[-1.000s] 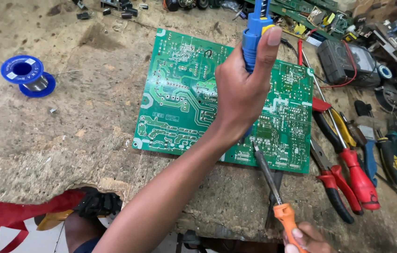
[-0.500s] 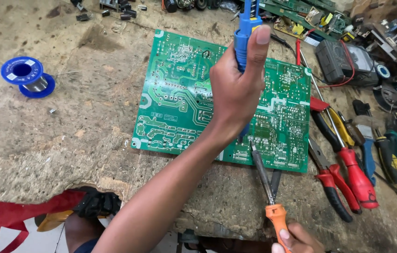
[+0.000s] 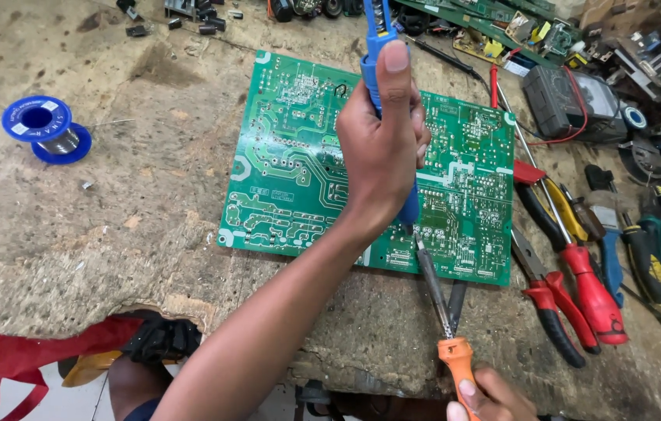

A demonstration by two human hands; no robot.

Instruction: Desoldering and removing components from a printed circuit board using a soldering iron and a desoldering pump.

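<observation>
While the left hand (image 3: 381, 152) is wrapping its fingers tightly around a blue-handled tool (image 3: 378, 47), thumb pressing along the handle, that tool is standing nearly upright over the green circuit board (image 3: 291, 168) lying flat on the worn bench (image 3: 112, 226). Low at the bench's near edge, the right hand (image 3: 486, 398) is gripping an orange-handled soldering iron (image 3: 443, 312), its tip touching the board's near edge just below the blue tool. Red-handled pliers (image 3: 572, 288) are lying just right of the board, and a blue solder spool (image 3: 46, 129) is sitting well apart on the left.
</observation>
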